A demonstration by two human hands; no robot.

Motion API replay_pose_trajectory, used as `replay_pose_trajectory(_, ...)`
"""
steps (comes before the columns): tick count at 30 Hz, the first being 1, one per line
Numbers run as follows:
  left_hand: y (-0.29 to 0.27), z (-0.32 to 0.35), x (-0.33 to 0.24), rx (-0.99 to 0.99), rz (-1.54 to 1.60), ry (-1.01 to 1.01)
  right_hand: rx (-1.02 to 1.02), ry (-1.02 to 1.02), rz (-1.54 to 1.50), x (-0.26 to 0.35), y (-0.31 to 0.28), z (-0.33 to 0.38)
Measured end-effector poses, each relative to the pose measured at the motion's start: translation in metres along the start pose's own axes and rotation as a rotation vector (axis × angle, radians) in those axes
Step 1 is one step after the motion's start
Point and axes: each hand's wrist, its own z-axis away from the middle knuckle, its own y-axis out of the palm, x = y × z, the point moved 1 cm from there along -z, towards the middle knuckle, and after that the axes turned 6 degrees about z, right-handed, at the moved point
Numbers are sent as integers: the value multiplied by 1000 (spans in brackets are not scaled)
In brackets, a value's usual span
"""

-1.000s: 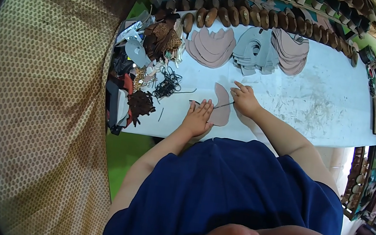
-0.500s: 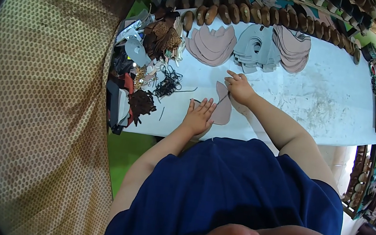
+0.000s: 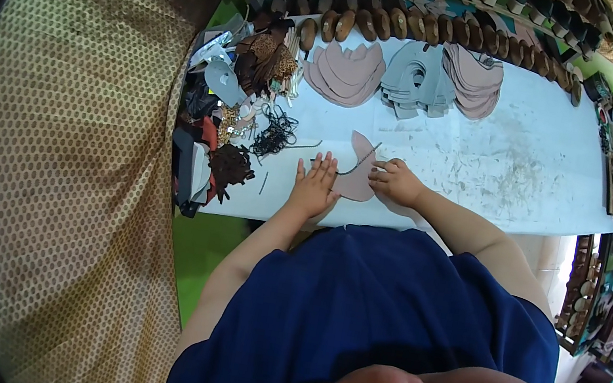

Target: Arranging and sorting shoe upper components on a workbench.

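A pale pink cut piece [image 3: 355, 186], curved with a narrow pointed upper end, lies flat on the table between my hands. Across it runs a thin dark strip [image 3: 364, 157], bending from my left fingertips up to the right. My left hand [image 3: 313, 188] rests flat with fingers spread, over the piece's left edge and part of the strip. At the piece's right edge is my right hand [image 3: 398, 183], its fingers loosely bent and apart, with nothing visible in them. Left of my left hand sits a tangle of similar dark strips [image 3: 275, 134].
Stacks of pink pieces [image 3: 344, 73] and grey pieces [image 3: 413, 88] lie across the white table [image 3: 455, 167]. Rows of brown shoe lasts [image 3: 381, 24] line its far edge. Brown leather scraps [image 3: 230, 167] are heaped at left, beside a patterned curtain [image 3: 87, 157].
My right hand has come down and nearer, from above the piece's upper end to its right edge. The dark strip now shows across the piece. My left hand has shifted slightly left.
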Motion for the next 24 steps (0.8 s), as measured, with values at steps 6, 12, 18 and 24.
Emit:
replay_pose_trajectory(6,-9,7,16,-47,-40,-100,-57,71,9,24,0,-9)
replay_pose_trajectory(12,-16,9,21,-107,-28,-129,-75,102,-214,71,6,-8)
replay_pose_trajectory(18,-2,13,-7,-11,-31,131,-47,453,-242,35,9,7)
replay_pose_trajectory(24,11,12,-15,134,2,239,24,659,-161,9,-2,11)
